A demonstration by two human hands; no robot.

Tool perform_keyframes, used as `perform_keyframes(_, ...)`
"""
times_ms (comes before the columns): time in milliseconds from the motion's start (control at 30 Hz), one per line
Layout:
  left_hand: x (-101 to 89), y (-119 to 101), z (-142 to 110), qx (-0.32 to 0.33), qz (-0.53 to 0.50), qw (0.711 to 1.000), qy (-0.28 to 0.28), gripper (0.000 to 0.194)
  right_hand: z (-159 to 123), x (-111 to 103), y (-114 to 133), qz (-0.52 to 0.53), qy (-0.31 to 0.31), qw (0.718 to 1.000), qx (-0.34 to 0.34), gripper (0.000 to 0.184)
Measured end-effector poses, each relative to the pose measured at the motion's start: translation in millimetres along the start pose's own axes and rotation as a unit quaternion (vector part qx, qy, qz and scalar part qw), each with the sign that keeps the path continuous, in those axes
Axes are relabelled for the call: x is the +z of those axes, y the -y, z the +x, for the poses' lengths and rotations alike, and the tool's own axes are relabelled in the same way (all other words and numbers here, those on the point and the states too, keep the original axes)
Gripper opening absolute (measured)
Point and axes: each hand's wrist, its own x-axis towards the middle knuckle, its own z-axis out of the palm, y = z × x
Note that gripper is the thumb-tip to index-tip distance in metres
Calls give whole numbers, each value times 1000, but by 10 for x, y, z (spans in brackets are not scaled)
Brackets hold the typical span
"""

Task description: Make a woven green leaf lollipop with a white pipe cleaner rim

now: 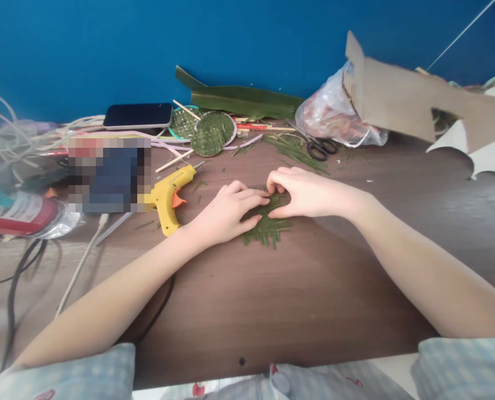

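Note:
A small mat of woven green leaf strips lies flat on the table, its loose strip ends fanning out toward me. From the left, my left hand presses on it, thumb and fingertips on the weave. My right hand comes in from the right with curled fingers, its fingertips and thumb gripping the weave's upper right part. The fingertips of both hands nearly meet above the mat. Part of the weave is hidden under my hands. A yellow glue gun with an orange trigger lies just left of my left hand.
Finished-looking round woven leaf discs, a long green leaf, cut strips and black scissors lie along the back. A phone sits at back left, near cords and packets. Cardboard and a plastic bag stand at right.

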Motion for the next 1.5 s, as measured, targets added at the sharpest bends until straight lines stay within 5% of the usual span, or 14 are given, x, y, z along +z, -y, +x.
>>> perform_keyframes(1500,2,13,0,0,-3,1000,0,30,-8,-25,-19,7,35,999,3,38)
